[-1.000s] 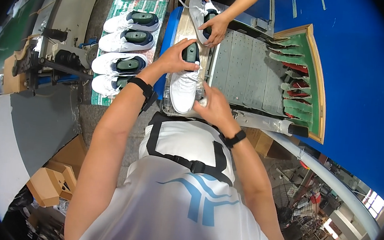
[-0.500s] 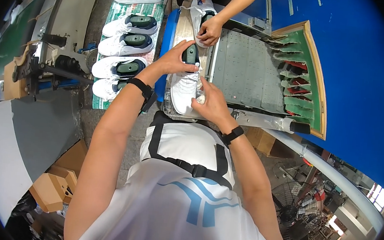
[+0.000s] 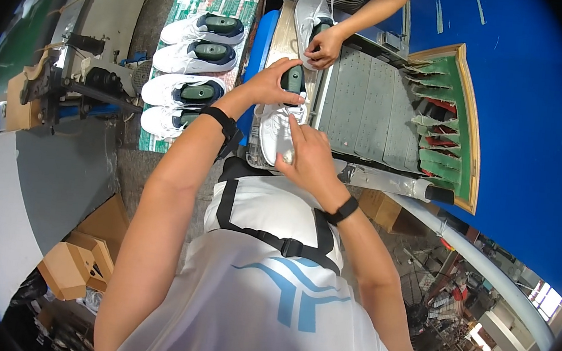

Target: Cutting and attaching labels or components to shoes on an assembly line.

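A white lace-up sneaker (image 3: 273,136) stands on the end of the work table, toe toward me, with a dark green insert (image 3: 292,84) in its opening. My left hand (image 3: 268,86) grips it around the collar, thumb across the top of the tongue and fingers behind the insert. My right hand (image 3: 313,157) lies along the right side of the shoe. Its index finger is stretched onto the laces, its thumb is near the toe, and the other fingers are partly curled. Across from me, a co-worker's hand (image 3: 325,47) touches another white sneaker (image 3: 306,15) whose lace is raised.
On the left, a rack (image 3: 255,21) carries several white sneakers with green inserts. Right of the table are a grey metal plate conveyor (image 3: 362,102) and a wood-framed opening (image 3: 464,68) with torn green strips. Cardboard boxes (image 3: 72,270) lie low at the left.
My right index finger has moved from the shoe's side onto the laces. The co-worker's lace is now raised, and their other hand is out of sight. The view has shifted slightly.
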